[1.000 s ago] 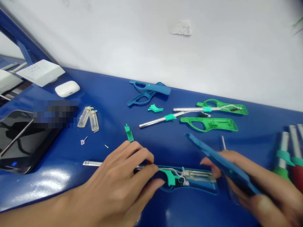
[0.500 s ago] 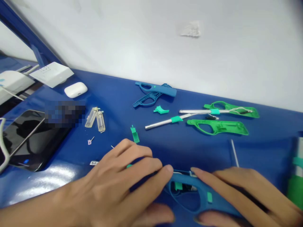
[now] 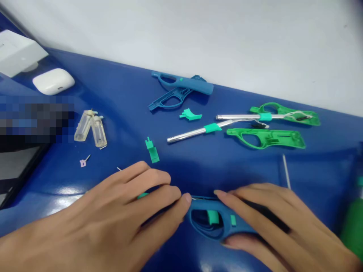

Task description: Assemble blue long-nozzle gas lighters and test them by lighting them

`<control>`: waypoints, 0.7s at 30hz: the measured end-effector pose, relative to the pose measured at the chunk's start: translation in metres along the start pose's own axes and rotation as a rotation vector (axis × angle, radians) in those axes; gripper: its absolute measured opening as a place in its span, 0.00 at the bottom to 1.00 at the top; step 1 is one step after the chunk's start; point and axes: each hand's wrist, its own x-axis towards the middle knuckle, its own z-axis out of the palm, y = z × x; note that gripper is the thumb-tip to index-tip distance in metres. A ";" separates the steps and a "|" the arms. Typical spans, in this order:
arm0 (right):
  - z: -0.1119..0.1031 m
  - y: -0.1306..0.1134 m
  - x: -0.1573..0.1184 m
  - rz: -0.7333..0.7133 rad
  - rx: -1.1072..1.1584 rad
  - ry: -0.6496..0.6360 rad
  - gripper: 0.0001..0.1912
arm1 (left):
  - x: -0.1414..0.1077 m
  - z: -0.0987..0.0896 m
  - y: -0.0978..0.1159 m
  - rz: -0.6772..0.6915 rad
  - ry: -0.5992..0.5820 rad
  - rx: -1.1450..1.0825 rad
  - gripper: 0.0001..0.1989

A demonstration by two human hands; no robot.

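Note:
Both hands are on a blue utility lighter point(image 3: 241, 223), with a turquoise trigger point(image 3: 213, 217) inside its finger loop. My left hand point(image 3: 136, 215) curls over its front end, the index fingertip at the upper seam. A bit of turquoise point(image 3: 142, 195) shows between the left fingers. My right hand point(image 3: 278, 219) grips the handle, thumb below and fingers above. A thin gap runs along the lighter's top edge. Beyond my right hand a slim metal rod point(image 3: 286, 172) lies partly hidden. A loose turquoise piece point(image 3: 153, 151) lies beyond my left hand.
Behind lie blue shell halves point(image 3: 181, 88), a turquoise trigger point(image 3: 191, 114), metal lighter tubes point(image 3: 190, 134) and green shell halves point(image 3: 266, 138). At left are clear fuel tanks point(image 3: 90, 126), a small pink part point(image 3: 83, 163), a white earbud case point(image 3: 53, 81) and a white box point(image 3: 19, 53).
The view has shifted, so the table items at left sit further left. In the lighter, the trigger shows more plainly inside the loop, and the top gap looks narrower. Both hands keep their hold.

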 end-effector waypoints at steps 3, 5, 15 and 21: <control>0.003 -0.001 -0.001 0.018 -0.006 0.027 0.19 | -0.003 0.004 0.000 -0.010 -0.015 0.010 0.18; 0.004 -0.002 0.000 0.023 -0.022 0.025 0.18 | -0.005 0.007 -0.001 -0.015 0.009 0.016 0.17; 0.002 0.001 -0.001 -0.006 -0.113 -0.030 0.19 | -0.002 0.007 -0.002 -0.036 0.014 0.019 0.16; 0.002 0.001 -0.001 -0.002 -0.121 -0.019 0.19 | -0.002 0.009 -0.001 -0.037 0.019 0.020 0.17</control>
